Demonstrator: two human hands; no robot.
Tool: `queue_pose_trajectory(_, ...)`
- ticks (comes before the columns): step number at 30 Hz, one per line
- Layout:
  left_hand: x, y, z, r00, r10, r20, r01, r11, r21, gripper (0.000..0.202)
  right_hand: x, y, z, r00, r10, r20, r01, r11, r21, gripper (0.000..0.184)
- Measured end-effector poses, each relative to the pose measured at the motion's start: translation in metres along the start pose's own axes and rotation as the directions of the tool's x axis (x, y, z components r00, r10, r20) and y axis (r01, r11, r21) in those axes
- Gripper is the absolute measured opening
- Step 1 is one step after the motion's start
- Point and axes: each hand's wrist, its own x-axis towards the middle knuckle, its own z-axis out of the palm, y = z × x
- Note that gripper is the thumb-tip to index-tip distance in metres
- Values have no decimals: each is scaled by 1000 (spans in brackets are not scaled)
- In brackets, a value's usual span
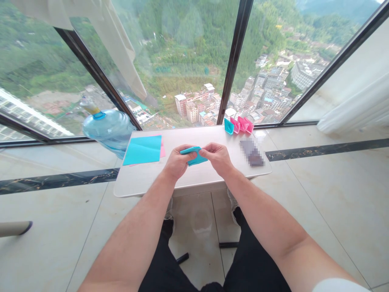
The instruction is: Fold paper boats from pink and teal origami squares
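Above the front half of a small white table [146, 182], both hands grip one piece of folded blue paper [197, 159]. My left hand [179, 161] pinches its left end, thumb on top and fingers underneath. On the other end, my right hand [217, 156] is closed with thumb and forefinger together at the paper's upper right edge. The paper is folded into a small, layered shape, partly covered by the fingers. To the left lie flat sheets of blue paper [142, 149], with pink paper [163, 148] showing beneath them.
At the table's back right stand a blue folded paper piece [229, 126] and several pink ones [243, 125]. A blurred-out dark object [252, 152] lies near the right edge. A large water bottle [107, 125] stands behind the left corner, by the windows.
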Motion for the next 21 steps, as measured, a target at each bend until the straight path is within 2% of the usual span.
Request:
queue_pose_trajectory(6, -1, 0, -2, 997, -28, 69, 25, 999, 47, 51, -2, -4, 1, 999, 22, 24, -21, 999, -29, 37)
queue_pose_trajectory(9, -2, -1, -3, 996, -19, 90, 9, 995, 100, 59, -3, -6, 2, 1000, 13, -25, -14, 999, -39, 35)
queue_pose_trajectory(11, -1, -2, -3, 996, 1, 84, -13, 989, 144, 60, -3, -6, 2, 999, 17, -49, -18, 999, -34, 34)
queue_pose_trajectory(16, -2, -4, -1, 996, 52, 72, -69, 963, 261, 55, -2, -5, 2, 998, 62, 7, -61, 996, -64, 34)
queue_pose_trajectory(21, -3, -3, 4, 997, 39, 65, -57, 954, 294, 56, -2, -2, 7, 995, 52, -86, -60, 993, -101, 30)
